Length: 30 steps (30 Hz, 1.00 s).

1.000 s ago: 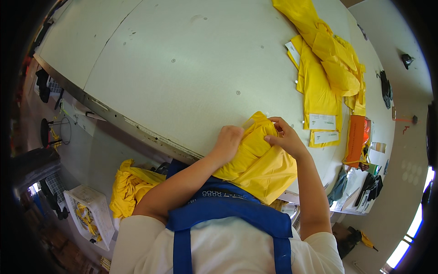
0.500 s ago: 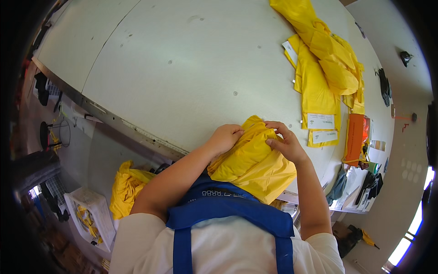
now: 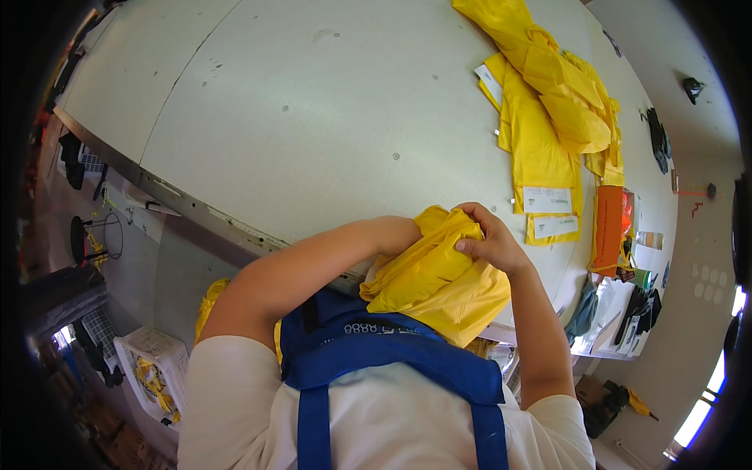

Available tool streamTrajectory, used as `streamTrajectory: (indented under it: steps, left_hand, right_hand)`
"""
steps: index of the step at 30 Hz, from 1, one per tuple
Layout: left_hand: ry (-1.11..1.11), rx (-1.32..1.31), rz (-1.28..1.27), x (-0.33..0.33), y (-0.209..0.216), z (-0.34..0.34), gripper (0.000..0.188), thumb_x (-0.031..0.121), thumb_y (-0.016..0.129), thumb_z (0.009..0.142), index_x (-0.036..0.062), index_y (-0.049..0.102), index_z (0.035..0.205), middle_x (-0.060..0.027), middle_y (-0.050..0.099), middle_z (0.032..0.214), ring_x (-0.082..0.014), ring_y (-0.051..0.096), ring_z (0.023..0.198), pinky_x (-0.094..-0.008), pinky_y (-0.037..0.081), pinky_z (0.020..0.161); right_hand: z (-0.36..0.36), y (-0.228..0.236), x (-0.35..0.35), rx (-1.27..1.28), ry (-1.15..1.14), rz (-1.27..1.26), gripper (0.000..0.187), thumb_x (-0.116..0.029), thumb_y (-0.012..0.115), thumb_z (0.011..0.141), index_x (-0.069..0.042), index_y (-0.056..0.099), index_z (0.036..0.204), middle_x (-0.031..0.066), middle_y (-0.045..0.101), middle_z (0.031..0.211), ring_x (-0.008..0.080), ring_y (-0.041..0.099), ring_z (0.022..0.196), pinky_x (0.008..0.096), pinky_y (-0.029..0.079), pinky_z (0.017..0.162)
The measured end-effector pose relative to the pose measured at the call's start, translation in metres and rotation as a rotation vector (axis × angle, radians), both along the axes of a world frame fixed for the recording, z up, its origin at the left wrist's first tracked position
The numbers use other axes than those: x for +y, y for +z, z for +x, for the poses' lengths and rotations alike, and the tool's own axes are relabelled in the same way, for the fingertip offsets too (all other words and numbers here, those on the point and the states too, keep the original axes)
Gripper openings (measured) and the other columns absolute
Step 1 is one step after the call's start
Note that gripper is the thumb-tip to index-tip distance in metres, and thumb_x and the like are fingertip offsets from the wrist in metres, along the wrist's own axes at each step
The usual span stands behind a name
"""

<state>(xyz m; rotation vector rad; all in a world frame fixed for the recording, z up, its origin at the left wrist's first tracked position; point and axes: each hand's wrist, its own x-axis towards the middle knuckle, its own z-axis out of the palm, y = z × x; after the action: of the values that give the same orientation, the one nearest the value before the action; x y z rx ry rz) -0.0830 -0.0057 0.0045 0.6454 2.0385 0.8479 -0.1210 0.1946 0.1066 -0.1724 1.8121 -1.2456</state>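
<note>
A crumpled bundle of thin yellow fabric (image 3: 431, 270) lies at the table's near edge and hangs down over my blue apron. I cannot tell whether it is a garment or a pouch. My left hand (image 3: 401, 230) reaches into its upper left folds, and the cloth hides the fingers. At the upper right rim, my right hand (image 3: 493, 239) pinches the fabric between thumb and fingers.
On the pale table (image 3: 313, 149), flat yellow packs (image 3: 544, 168) with white labels lie to the right, partly under a long heap of yellow fabric (image 3: 548, 70). Beyond stands an orange box (image 3: 608, 227). A white crate (image 3: 153, 356) and more yellow cloth (image 3: 210, 301) are at the lower left.
My left hand has gone from gripping the bundle's upper edge to reaching inside its folds, with the elbow raised outward. My right hand keeps its hold, and the rim is bunched up more.
</note>
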Motion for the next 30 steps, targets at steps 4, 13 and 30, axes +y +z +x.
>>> streamTrajectory:
  steps: [4,13,30]
  left_hand:
    - [0.285,0.183,-0.01,0.005,-0.003,0.015,0.017,0.012,0.059,0.08,0.0066,0.061,0.097,-0.0166,0.065,0.09,-0.0335,0.062,0.086,-0.0393,0.048,0.073]
    - [0.988,0.15,0.15,0.008,0.017,0.034,0.023,0.011,0.06,0.081,0.0098,0.047,0.1,-0.0124,0.058,0.071,-0.0331,0.057,0.06,-0.0425,0.041,0.053]
    - [0.725,0.823,0.03,0.001,0.018,0.04,0.009,0.007,0.059,0.076,0.0071,0.052,0.082,-0.0112,0.056,0.071,-0.0323,0.058,0.062,-0.0409,0.047,0.054]
  right_hand:
    - [0.0,-0.01,0.02,0.091,0.0,-0.044,0.053,-0.017,0.071,0.078,-0.005,0.047,0.124,0.0053,0.057,0.103,0.0112,0.054,0.089,0.0244,0.048,0.075]
    - [0.006,-0.015,0.005,0.686,0.317,0.191,0.034,-0.015,0.061,0.085,-0.009,0.055,0.118,0.0121,0.06,0.101,0.0239,0.055,0.099,0.0331,0.049,0.079]
    - [0.002,-0.071,-0.044,0.611,-0.153,0.468,0.038,-0.011,0.068,0.071,-0.005,0.044,0.099,0.0124,0.058,0.083,0.0313,0.058,0.079,0.0385,0.048,0.07]
